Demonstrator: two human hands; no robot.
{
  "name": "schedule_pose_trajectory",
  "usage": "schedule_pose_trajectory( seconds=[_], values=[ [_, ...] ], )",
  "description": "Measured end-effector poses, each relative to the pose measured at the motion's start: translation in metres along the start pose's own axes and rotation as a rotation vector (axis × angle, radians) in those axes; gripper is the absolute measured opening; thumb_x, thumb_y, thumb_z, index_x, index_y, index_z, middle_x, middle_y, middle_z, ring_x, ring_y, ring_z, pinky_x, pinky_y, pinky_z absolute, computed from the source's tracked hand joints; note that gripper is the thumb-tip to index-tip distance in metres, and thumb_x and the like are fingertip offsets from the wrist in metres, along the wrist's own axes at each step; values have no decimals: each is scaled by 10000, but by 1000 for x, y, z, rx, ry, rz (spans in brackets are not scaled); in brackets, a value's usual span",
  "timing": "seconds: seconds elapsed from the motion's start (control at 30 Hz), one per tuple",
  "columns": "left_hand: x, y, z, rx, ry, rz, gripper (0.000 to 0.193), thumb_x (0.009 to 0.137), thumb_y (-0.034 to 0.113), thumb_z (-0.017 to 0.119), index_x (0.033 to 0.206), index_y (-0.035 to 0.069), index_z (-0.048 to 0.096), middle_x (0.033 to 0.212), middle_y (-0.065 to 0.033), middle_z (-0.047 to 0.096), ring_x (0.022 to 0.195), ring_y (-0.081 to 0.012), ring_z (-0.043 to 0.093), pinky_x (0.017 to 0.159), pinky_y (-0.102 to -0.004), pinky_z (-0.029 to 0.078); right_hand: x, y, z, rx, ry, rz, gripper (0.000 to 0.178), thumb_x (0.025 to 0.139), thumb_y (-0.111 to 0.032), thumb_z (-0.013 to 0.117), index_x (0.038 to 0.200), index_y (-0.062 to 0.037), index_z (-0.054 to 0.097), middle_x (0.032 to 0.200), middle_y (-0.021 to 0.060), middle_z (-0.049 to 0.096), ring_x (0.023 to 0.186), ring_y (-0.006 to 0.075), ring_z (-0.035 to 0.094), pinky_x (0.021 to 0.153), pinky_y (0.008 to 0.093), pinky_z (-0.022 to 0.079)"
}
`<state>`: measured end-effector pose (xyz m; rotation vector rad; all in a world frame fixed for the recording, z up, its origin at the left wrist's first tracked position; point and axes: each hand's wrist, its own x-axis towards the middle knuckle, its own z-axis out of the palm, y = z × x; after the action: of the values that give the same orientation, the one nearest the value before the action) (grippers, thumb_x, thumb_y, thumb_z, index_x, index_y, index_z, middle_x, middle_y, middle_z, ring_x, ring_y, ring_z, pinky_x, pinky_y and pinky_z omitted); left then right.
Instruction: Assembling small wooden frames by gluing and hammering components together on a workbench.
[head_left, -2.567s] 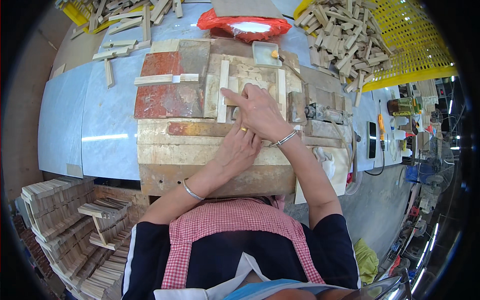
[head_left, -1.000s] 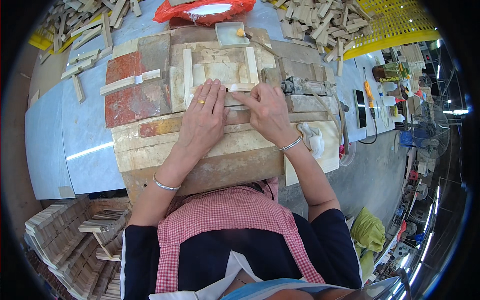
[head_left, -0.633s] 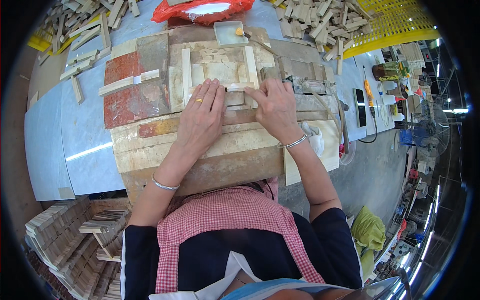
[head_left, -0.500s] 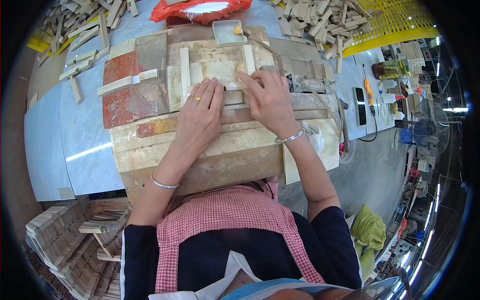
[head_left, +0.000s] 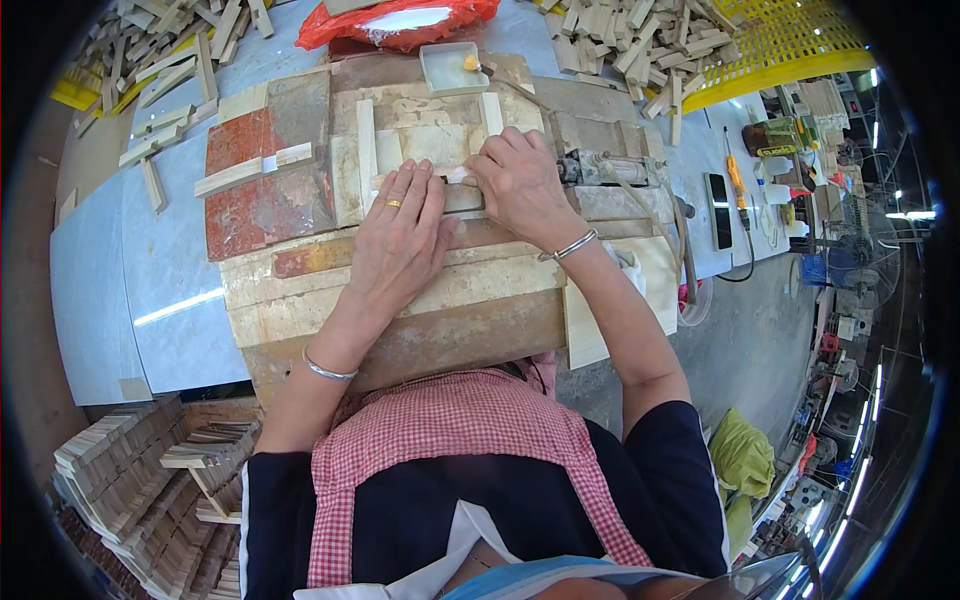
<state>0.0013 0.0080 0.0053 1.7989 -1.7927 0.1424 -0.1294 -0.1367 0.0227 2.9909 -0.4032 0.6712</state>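
The left grip (head_left: 398, 228) lies flat over the crosspiece (head_left: 458, 175), fingers straight and side by side, while the right grip (head_left: 525, 190) has its fingers curled at the piece's right part, though whether they pinch it I cannot tell. The crosspiece lies on the board (head_left: 500, 270), crosswise to the left strip (head_left: 366, 140) and right strip (head_left: 492, 113). Farther out are the cylinder (head_left: 610, 168), dish (head_left: 440, 82), red bag (head_left: 345, 30) and tabletop (head_left: 180, 260).

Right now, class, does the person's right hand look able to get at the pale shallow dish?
Probably yes: the shallow dish lies beyond the right hand, and nothing tall, just a low wooden strip, seems between.
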Motion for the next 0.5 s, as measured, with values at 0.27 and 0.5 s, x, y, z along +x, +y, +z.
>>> schedule_pose_trajectory(
  seconds=[0.27,0.5],
  values=[
    [-2,0,-4,7,-49,46,672,806,458,652,1172,-86,507,1277,-292,489,1233,-403,459,1066,-459,352,-9,-2,-21,134,58,101,172,769,-112,684,941,-96,689,868,55,607,912,223,553,813,343,391],
    [-3,3,-5,31,-61,53,701,802,474,644,1179,-97,496,1307,-298,465,1274,-411,416,1085,-469,326,-138,45,-103,-166,178,604,315,815,-83,637,1129,-66,620,1009,129,611,934,305,573,786,393,452]
  ],
)
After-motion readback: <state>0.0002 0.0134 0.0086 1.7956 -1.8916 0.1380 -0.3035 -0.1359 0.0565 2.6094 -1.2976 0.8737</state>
